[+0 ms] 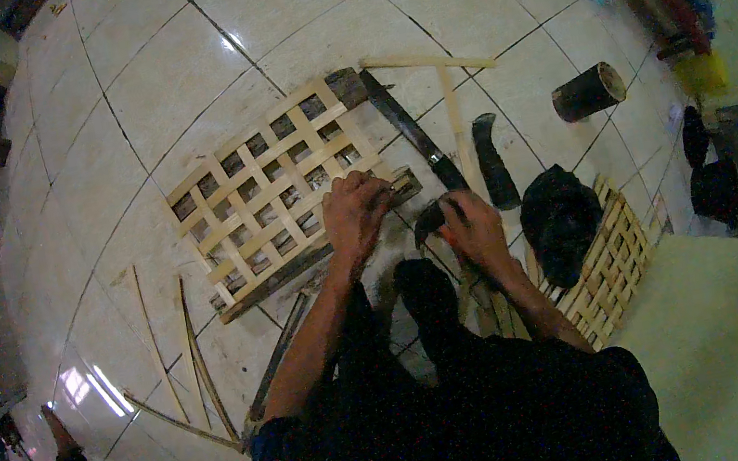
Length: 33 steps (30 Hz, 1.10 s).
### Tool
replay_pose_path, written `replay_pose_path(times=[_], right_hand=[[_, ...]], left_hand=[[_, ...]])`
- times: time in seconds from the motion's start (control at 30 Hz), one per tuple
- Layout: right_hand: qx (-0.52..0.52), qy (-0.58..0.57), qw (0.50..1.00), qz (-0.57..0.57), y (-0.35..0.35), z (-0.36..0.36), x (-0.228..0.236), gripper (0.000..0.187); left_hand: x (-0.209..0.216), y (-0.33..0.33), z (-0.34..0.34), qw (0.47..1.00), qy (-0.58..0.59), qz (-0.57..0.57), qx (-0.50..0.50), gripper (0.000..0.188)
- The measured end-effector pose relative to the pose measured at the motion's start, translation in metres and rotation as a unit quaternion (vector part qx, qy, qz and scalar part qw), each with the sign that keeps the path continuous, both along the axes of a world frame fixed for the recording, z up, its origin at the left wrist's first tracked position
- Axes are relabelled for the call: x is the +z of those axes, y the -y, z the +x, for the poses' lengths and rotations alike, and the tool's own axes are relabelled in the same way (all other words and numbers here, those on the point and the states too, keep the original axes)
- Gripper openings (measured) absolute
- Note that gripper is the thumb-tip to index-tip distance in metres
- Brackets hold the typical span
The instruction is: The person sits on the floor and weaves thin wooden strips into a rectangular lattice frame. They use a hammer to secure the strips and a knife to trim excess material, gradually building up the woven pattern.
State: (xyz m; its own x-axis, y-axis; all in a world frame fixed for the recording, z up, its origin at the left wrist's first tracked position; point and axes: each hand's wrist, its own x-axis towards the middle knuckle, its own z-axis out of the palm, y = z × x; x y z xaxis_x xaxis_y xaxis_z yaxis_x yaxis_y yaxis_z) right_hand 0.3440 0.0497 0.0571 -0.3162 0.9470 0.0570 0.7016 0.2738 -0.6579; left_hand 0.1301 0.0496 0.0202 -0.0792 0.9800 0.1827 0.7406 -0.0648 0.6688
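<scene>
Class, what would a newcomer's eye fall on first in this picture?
Probably the pale woven lattice left of centre on the tiled floor, with the left hand at its right-hand edge. Next, the long dark knife just right of it, and the right hand below the knife, with a dark curved object.

The left hand (pixel 355 215) curled its fingers at the edge of a woven mat (pixel 269 192) of pale strips; the right hand (pixel 476 227) gripped a dark curved thing (pixel 427 223); a long knife (pixel 415 135) lay just past the right fingers; a black lump (pixel 562 226) sat right of them.
</scene>
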Motion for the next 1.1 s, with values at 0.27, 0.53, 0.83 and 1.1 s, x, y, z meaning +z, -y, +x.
replay_pose_path(times=[0.27,0.53,0.83,1.1], right_hand=[[-0.020,0.220,0.975,-0.014,0.071,0.053,-0.041,0.032],[-0.101,0.000,0.962,-0.255,0.084,0.044,-0.011,0.037],[-0.067,-0.051,0.976,-0.199,0.050,-0.008,0.001,0.042],[-0.040,-0.004,0.986,-0.160,0.046,-0.008,-0.004,0.041]], left_hand=[[-0.005,0.000,-0.001,0.999,-0.002,0.034,-0.010,0.013],[-0.004,0.000,0.003,0.999,-0.031,-0.007,-0.017,0.014],[-0.005,-0.001,-0.001,0.999,-0.028,0.004,-0.026,0.013],[-0.003,0.000,0.002,1.000,-0.012,-0.014,-0.017,0.013]])
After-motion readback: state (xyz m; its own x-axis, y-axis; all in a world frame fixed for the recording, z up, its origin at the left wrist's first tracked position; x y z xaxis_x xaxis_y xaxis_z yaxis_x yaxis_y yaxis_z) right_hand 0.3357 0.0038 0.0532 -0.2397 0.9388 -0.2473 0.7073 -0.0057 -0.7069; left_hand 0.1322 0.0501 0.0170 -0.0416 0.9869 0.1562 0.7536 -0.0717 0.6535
